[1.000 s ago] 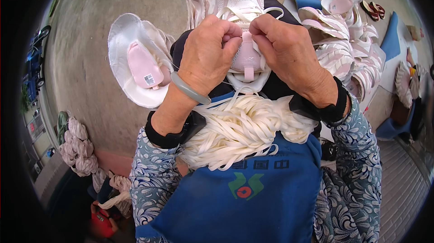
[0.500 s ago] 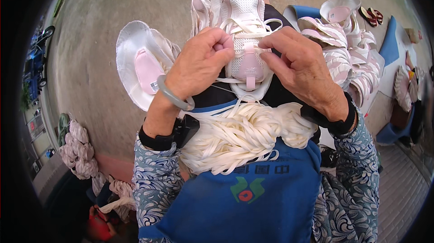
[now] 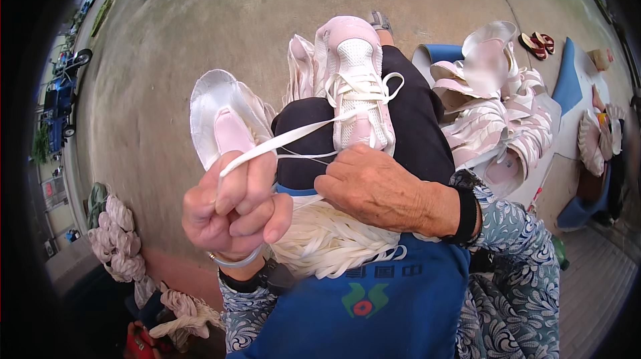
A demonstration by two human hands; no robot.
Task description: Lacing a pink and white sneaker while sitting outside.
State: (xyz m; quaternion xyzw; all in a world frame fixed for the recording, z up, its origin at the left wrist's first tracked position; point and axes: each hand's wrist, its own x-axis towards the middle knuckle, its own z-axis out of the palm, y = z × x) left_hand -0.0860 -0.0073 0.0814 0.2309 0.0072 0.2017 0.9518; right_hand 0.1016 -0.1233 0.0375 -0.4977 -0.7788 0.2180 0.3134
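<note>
A pale pink and white shoe upper [image 3: 355,59] lies across my dark-trousered lap, toe pointing away, with white lacing across its front. From it a white shoelace [image 3: 287,137] stretches toward me on the left and loops round the fingers of my left hand [image 3: 234,209], which is closed on it. My right hand [image 3: 390,189] is curled at the shoe upper's near end, back of the hand up. Its fingertips are hidden, so what they pinch cannot be seen. Under both hands a heap of loose white laces [image 3: 334,235] rests on my blue apron [image 3: 407,292].
Another upper with a white lining [image 3: 207,115] sits left of my lap, and more pink uppers [image 3: 302,69] stand beyond it. Several stacked uppers [image 3: 484,115] lie at the right. Sandals [image 3: 536,45] are on the concrete floor. Bundled uppers [image 3: 117,232] hang at the far left.
Both hands have left the laced front. My left hand has drawn a lace toward me and left; my right hand has come down to the shoe upper's near end. The view has shifted.
</note>
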